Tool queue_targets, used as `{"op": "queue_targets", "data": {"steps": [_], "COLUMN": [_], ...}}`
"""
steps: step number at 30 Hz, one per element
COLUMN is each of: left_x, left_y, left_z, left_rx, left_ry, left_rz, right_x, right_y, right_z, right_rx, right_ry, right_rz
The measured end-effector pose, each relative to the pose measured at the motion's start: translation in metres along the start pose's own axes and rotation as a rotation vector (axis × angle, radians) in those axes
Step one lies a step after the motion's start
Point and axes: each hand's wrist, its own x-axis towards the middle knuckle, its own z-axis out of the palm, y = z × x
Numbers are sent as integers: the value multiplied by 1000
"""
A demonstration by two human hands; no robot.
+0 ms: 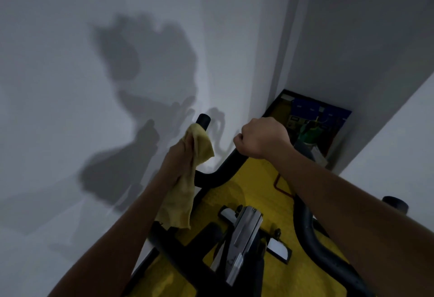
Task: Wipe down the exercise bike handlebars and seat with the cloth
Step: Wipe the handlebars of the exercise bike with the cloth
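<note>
Black curved handlebars (212, 175), prongs pointing toward the wall, left hand (182, 155) wrapping limp yellow cloth (185, 188) round one prong, right hand (260, 138) gripping the other

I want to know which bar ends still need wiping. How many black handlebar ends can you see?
2. One bar end sticks up just above the cloth by the left wall; another bar end shows beyond the right forearm. More may be hidden under the hands.

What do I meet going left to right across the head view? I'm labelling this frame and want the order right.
Shadow on the wall → left hand gripping the yellow cloth round the left handlebar end → right hand gripping the next handlebar end → framed board in the corner → black handlebar tip.
</note>
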Motion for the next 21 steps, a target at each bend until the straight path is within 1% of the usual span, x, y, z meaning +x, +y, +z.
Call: {"op": "queue_targets", "data": {"steps": [3, 6, 8, 10, 13, 15, 19, 21], "left_x": [17, 28, 32, 32, 29, 27, 15, 6], "left_y": [25, 43, 42, 35, 20, 9, -2, -13], "left_z": [10, 16, 16, 14, 7, 2, -9, -17], "left_rx": [121, 133, 148, 114, 74, 98, 138, 185], "left_ry": [104, 179, 212, 199, 99, 37, -82, -125], "left_rz": [153, 281, 303, 254, 86, -11, -84, -90], "right_x": [0, 1, 1, 1, 0, 0, 0, -1], "right_y": [0, 1, 1, 1, 0, 0, 0, 0], "right_z": [1, 0, -1, -2, -3, -3, -4, -4], "right_rx": [-10, -4, -1, 8, 11, 19, 29, 27], "right_ry": [12, 11, 0, -6, -12, -18, -19, -15], "right_rz": [-2, 1, 4, 7, 9, 5, 4, -1]}}
